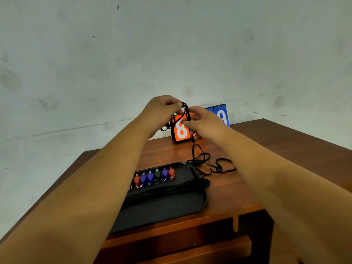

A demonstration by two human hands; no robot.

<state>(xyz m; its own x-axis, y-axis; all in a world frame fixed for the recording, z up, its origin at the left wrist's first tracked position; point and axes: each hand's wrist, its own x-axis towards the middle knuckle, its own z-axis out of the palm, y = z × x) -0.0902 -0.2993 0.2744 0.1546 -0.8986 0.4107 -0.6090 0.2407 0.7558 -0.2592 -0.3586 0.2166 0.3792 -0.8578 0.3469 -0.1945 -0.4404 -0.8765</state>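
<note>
Both my arms reach out over a wooden table. My left hand [162,109] pinches the top loop of a black cord [187,113], raised in the air. My right hand [204,122] pinches the same cord a little lower. The cord hangs down past my right hand to a tangled pile of black cords [211,164] on the table. A black tray [171,206] lies below my arms, with a row of several red, blue and black whistles [154,177] along its far side.
A flip scoreboard [181,130] stands behind my hands against the wall, showing an orange 8 and a blue 9 [222,115]. The wooden table [276,149] ends at a front edge with a shelf below. A pale wall rises behind.
</note>
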